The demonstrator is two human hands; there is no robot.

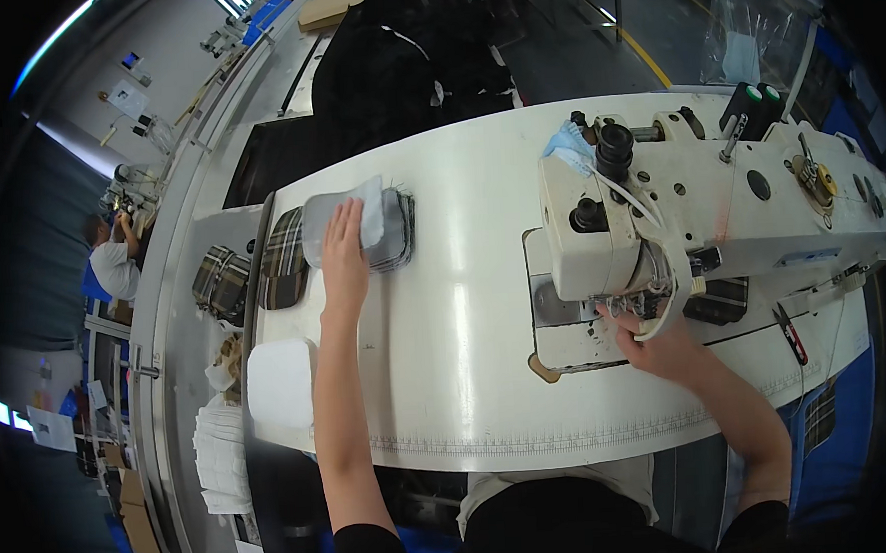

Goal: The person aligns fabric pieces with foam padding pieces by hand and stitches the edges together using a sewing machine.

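My left hand lies with outstretched fingers on a pale fabric piece atop a stack of grey and plaid pieces. Beside it are more plaid pieces; nearer lies a white rounded piece. My right hand is under the white sewing machine head at the needle area, fingers bent and partly hidden; what they hold is unclear. A dark plaid piece lies just right of it.
Scissors lie at the right of the white table. Left of it, a side surface holds plaid bundles and white folded cloth. Dark material lies behind. Another person sits at far left.
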